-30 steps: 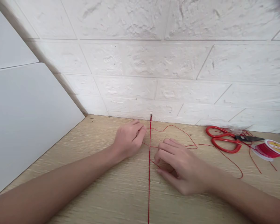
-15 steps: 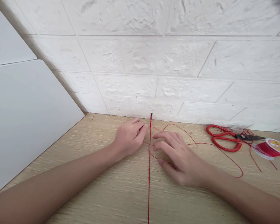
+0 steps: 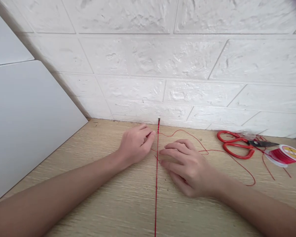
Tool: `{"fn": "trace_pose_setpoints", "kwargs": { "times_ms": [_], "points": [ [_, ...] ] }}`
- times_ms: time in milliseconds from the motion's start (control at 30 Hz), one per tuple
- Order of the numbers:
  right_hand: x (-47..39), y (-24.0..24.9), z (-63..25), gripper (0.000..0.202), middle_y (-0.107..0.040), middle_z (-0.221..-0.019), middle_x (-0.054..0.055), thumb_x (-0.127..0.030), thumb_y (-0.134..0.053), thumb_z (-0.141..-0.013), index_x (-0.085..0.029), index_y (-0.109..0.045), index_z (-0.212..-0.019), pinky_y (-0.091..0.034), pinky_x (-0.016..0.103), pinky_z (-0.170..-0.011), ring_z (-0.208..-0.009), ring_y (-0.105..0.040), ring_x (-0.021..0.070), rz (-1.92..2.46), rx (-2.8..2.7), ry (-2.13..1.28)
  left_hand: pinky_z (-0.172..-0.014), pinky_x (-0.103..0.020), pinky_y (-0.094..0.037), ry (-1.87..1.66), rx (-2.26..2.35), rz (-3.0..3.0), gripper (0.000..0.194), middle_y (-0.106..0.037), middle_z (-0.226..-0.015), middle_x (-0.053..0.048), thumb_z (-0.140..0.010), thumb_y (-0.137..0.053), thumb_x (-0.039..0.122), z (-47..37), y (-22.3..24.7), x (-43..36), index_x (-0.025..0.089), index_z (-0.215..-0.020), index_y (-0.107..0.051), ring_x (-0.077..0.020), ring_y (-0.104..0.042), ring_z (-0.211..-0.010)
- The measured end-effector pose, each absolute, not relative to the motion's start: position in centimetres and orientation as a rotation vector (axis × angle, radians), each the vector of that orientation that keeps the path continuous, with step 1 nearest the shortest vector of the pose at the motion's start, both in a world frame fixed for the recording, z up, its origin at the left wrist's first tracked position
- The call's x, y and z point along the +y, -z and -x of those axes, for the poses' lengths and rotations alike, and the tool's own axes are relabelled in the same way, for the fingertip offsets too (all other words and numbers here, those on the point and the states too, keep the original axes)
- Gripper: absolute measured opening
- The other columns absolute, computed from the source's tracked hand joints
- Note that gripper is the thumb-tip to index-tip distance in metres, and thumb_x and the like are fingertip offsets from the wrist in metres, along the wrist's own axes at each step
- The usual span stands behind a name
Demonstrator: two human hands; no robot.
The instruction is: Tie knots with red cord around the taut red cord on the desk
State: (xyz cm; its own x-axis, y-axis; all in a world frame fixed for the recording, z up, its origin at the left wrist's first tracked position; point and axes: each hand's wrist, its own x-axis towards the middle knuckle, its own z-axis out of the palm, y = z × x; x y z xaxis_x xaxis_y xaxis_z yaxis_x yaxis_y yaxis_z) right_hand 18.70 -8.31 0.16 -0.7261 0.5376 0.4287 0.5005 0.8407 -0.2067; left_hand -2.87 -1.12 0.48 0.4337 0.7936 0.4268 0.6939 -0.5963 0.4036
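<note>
Head view: red cord point(image 3: 156, 177) in narrow gap between hands point(image 3: 135, 144) point(image 3: 188, 169)

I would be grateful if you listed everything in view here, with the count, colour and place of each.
Cord: 1, red, running from the wall's base to the bottom edge
Peg: 1, dark, at the wall's base
Thread: count unclear, red, looping across the table
Scissors: 1 pair, red handles, dark blades, at right
Spool: 1, white with red thread, far right
Plastic: count unclear, clear, behind the scissors
Panels: 2, white, at left
Wall: 1, white, brick-patterned, at the back
Table: 1, light wood, beneath everything
Forearms: 2, bare, from the lower corners
Left hand: 1, bare, left of the cord
Right hand: 1, bare, right of the cord
</note>
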Motion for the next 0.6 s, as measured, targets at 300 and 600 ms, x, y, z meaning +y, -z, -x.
{"fn": "trace_pose_setpoints", "kwargs": {
  "times_ms": [300,600],
  "points": [
    [-8.11,0.1,-18.45,0.024,-0.066,-0.12,0.011,-0.018,-0.053,-0.094,-0.015,-0.068,-0.112,-0.041,0.049,-0.1,-0.115,-0.055,0.0285,0.886,-2.515,-0.048,-0.061,-0.029,-0.037,-0.876,1.262,-2.551,0.011,-0.057,-0.077,-0.001,-0.083,-0.055,0.018,2.9,-0.33,-1.21,0.019,-0.077,-0.065,-0.0133,-0.051,-0.067],
    [-7.96,0.4,-18.32,0.029,-0.064,-0.128,0.013,-0.02,-0.052,-0.095,-0.016,-0.065,-0.121,-0.042,0.051,-0.1,-0.118,-0.055,0.0296,0.905,-2.516,-0.015,-0.078,-0.037,-0.042,-0.751,1.108,-2.641,0.011,-0.055,-0.081,-0.004,-0.075,-0.058,0.013,2.95,-0.49,-0.72,0.018,-0.075,-0.067,-0.0212,-0.053,-0.086]
  ]
}}
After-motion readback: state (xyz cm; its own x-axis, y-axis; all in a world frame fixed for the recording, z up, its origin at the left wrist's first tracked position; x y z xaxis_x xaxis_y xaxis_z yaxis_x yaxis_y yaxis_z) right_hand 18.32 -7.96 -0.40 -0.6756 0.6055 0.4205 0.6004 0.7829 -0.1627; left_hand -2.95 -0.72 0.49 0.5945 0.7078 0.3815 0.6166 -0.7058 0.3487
